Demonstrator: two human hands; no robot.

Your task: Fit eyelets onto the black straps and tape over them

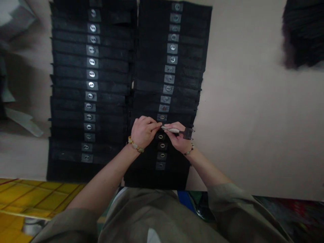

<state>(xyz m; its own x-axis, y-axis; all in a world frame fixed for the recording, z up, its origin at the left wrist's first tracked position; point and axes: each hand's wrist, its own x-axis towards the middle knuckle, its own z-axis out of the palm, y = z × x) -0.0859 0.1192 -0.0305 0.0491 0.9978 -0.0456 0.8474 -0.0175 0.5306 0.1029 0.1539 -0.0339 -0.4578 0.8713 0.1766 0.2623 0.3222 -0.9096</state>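
Black fabric pieces lie overlapped in a column under my hands, each showing a small square patch with a round mark. My right hand grips a slim, pale-handled tool whose dark rear end carries two short prongs; its exact kind is unclear. The tool's tip points left at one patch in the lower part of the column. Beside that tip, my left hand has its thumb and fingers pinched together at the same patch. Whatever is between those fingertips is hidden.
To the left lies a second column of overlapped black pieces with similar patches. More dark fabric is piled at the far right of the pale table. Pale scraps lie at the left; a yellow crate stands below the table edge.
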